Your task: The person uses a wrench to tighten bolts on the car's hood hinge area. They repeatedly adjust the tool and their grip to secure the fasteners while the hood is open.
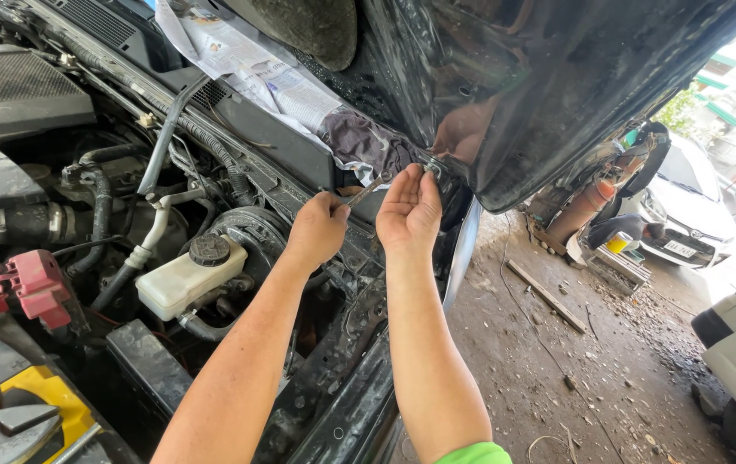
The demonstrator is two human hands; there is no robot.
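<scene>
My left hand (316, 230) is closed around the handle of a thin metal wrench (366, 191) that points up and right toward the hood hinge (430, 166). Palm toward me, my right hand (408, 211) is raised beside it, and its fingertips touch the hinge fitting at the corner of the raised black hood (548, 77). Both hands work over the right rear corner of the open engine bay. What the right fingers pinch is too small to tell.
Newspaper and a dark cloth (359, 142) cover the cowl just left of the hinge. A white fluid reservoir with a black cap (189, 273) and hoses lie lower left; a red battery terminal cover (15, 288) is at far left. Dirt floor with a wooden strip (546, 296) and parked cars on the right.
</scene>
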